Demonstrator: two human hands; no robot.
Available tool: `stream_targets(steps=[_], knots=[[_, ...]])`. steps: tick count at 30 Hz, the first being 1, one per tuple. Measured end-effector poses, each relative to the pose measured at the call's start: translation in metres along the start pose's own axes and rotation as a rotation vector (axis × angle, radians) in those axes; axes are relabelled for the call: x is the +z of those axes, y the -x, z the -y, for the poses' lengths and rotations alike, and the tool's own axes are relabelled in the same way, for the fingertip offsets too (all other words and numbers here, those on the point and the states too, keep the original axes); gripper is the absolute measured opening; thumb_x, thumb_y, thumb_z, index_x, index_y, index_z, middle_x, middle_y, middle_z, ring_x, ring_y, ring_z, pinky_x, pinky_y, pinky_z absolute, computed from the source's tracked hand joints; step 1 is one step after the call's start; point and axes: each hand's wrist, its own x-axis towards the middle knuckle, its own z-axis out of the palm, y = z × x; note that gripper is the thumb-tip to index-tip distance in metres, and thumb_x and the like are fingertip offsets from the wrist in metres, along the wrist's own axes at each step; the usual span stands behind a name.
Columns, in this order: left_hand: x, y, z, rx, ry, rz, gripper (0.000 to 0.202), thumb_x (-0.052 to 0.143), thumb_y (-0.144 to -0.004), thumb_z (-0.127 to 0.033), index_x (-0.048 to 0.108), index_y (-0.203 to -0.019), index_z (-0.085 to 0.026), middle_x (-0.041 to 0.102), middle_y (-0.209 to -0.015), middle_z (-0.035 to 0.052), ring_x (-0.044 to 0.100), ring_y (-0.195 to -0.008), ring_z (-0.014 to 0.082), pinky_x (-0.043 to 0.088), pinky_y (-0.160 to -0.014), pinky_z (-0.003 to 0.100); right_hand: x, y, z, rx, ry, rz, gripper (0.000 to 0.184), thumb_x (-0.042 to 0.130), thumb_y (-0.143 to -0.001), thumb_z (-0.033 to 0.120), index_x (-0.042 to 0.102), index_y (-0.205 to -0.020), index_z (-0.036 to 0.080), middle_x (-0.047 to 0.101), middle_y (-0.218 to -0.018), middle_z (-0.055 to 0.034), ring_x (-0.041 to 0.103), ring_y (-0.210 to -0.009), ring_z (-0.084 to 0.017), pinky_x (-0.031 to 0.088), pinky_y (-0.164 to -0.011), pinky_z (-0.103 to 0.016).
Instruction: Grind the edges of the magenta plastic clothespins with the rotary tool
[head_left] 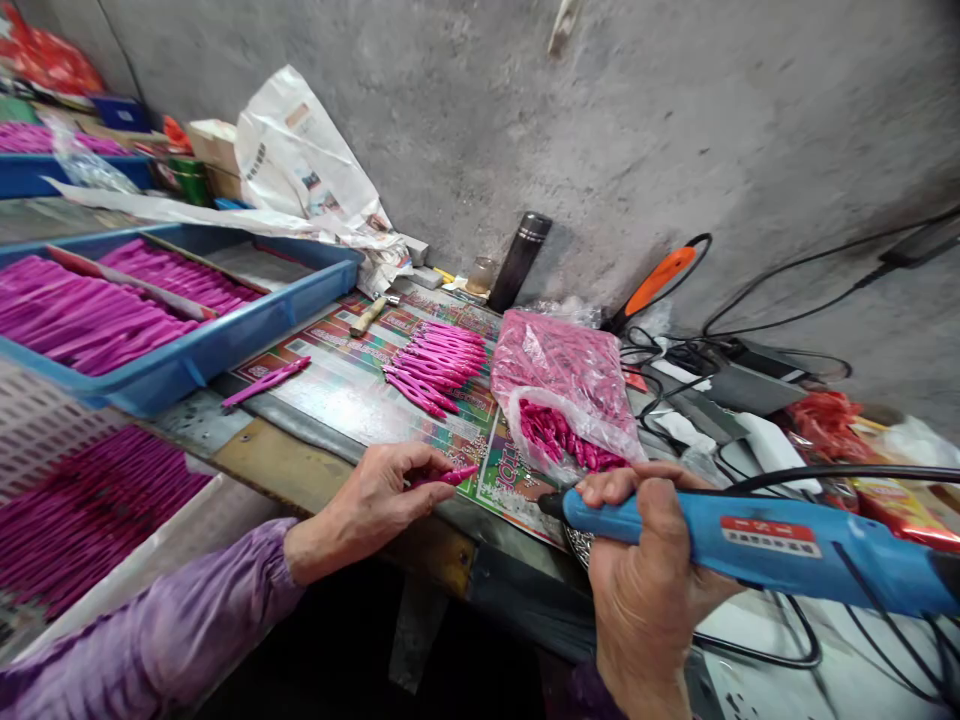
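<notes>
Left hand: the left hand (375, 500) grips a magenta plastic piece (454, 477) between thumb and fingers.
Right hand: the right hand (645, 570) is clenched around a blue corded rotary tool (750, 535), its black nose near the piece, at 3 o'clock.
Bench: a magenta pile (435, 365) on a printed mat (337, 385) at 12 o'clock; a plastic bag (562, 385) at 1 o'clock; a blue tray (300, 290) at 10 o'clock.
</notes>
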Motion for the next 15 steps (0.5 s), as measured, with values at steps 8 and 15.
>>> stream_targets(steps=[8,15], knots=[[0.022,0.009,0.014,0.43,-0.307,0.018,0.017,0.062,-0.099,-0.016,0.078,-0.097,-0.019,0.072,-0.085,0.002,0.065,-0.073,0.0123,0.045,-0.066,0.021,-0.001,0.007,0.021,0.096,-0.035,0.082,0.014,0.07,-0.088,0.033,0.062,-0.089,0.021,0.055,-0.067,0.0043,0.055,-0.062,-0.013,0.053,-0.066,-0.031],[0.037,0.016,0.022,0.646,-0.727,-0.028,0.033,0.041,-0.11,-0.02,0.065,-0.087,-0.018,0.064,-0.077,0.0018,0.055,-0.065,0.0143,0.04,-0.061,0.027,0.0,0.013,0.033,0.164,-0.064,0.125,0.025,0.072,-0.088,0.047,0.063,-0.088,0.023,0.054,-0.066,0.0045,0.054,-0.062,-0.013,0.054,-0.067,-0.031]])
